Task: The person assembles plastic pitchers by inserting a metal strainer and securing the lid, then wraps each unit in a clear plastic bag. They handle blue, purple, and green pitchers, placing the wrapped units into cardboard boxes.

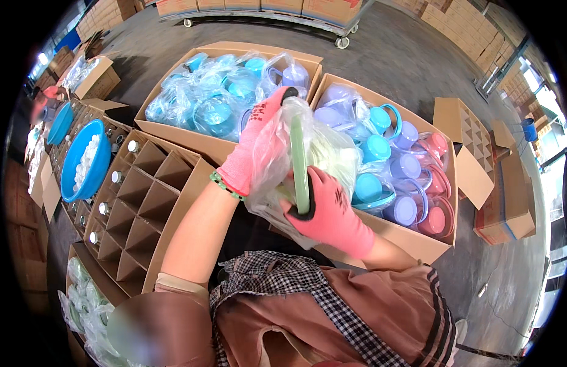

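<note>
My left hand, in a pink glove with a dark thumb tip, is closed on the upper left side of a clear plastic bag. Pale green plastic shows through the bag. A green curved handle stands upright in front of it, and my right hand, gloved alike, grips its lower end. Whether the handle belongs to the piece in the bag I cannot tell. Just beyond is a carton of blue, purple and pink lids with loop handles. Another carton holds bagged blue and purple lids.
At left stands a divided carton with several white-capped bottles along one side. A blue basin of small white pieces rests beyond it. Bagged green items lie lower left. A loaded cart is at the back; opened cartons stand right.
</note>
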The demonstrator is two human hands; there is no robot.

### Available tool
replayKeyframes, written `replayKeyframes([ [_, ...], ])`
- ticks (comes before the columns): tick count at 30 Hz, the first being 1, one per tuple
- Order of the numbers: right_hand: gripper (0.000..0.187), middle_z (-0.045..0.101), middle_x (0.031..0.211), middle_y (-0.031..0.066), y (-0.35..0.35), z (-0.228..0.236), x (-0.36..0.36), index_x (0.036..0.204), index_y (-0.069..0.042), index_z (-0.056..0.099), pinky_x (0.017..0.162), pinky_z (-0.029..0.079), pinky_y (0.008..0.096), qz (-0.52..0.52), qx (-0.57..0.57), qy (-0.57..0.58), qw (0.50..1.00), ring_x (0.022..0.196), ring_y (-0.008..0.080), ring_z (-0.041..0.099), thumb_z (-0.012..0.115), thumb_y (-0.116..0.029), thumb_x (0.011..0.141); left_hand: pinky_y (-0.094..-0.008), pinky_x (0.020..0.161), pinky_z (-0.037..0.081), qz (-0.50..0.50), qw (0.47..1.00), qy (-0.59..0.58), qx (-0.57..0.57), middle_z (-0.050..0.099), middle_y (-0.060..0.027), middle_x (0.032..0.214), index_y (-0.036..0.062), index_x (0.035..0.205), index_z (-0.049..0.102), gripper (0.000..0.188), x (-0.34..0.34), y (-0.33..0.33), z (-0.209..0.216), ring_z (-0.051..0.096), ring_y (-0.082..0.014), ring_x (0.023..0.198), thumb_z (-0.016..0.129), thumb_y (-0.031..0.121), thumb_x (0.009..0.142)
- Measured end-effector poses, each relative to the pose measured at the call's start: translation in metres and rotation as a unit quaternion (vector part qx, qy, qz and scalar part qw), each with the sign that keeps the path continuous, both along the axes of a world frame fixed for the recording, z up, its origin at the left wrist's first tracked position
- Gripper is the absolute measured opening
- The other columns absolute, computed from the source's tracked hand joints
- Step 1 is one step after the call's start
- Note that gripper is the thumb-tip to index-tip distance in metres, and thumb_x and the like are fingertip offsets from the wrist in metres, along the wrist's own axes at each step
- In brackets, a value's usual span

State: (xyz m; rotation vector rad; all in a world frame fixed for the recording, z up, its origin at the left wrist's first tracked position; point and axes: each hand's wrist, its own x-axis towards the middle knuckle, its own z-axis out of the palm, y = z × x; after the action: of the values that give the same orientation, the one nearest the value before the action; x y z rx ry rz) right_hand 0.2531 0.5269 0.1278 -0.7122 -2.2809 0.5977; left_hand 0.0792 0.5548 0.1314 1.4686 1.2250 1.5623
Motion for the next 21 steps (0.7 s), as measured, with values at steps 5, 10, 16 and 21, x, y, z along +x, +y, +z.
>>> replayKeyframes([
  [5,0.021,0.049,0.06,0.0005,0.065,0.031,-0.001,0.079,-0.003,0.054,0.052,0.038,0.0232,0.041,-0.437,0.366,0.821,0.054,0.011,0.049,0.056,-0.024,0.081,-0.0319,0.088,0.036,0.207,0.956,0.206,0.037,0.044,-0.0108,0.116,0.0018,0.12,0.037,0.054,-0.015,-0.016,0.019,0.04,-0.0223,0.108,0.062,0.01,0.073],
  [10,0.019,0.047,0.07,-0.0026,0.12,0.062,0.011,0.093,-0.002,0.054,0.055,0.035,0.0186,-0.006,-0.141,0.279,0.95,0.063,0.0044,0.043,0.048,-0.019,0.087,-0.0341,0.088,0.037,0.273,0.953,0.129,0.029,0.044,-0.011,0.117,0.0035,0.12,0.039,0.054,-0.062,-0.057,-0.002,0.043,-0.0242,0.105,0.064,0.01,0.073],
  [16,0.019,0.054,0.079,0.0002,0.191,0.053,0.059,0.093,0.001,0.053,0.065,0.041,0.0219,-0.043,-0.155,0.481,0.862,0.072,0.0078,0.049,0.044,-0.013,0.083,-0.0315,0.094,0.033,0.293,0.947,0.131,-0.03,0.044,-0.0118,0.121,-0.0026,0.12,0.037,0.05,-0.098,-0.125,-0.067,0.042,-0.0216,0.111,0.059,0.004,0.076],
  [21,0.023,0.05,0.066,-0.0024,0.181,-0.044,0.094,0.081,-0.007,0.053,0.059,0.039,0.0227,-0.149,-0.334,0.391,0.844,0.061,0.0084,0.047,0.042,-0.026,0.087,-0.0277,0.08,0.042,0.391,0.885,0.138,-0.21,0.059,-0.0133,0.094,-0.0046,0.104,0.051,0.029,-0.127,-0.223,-0.152,0.056,-0.0182,0.089,0.056,0.009,0.078],
])
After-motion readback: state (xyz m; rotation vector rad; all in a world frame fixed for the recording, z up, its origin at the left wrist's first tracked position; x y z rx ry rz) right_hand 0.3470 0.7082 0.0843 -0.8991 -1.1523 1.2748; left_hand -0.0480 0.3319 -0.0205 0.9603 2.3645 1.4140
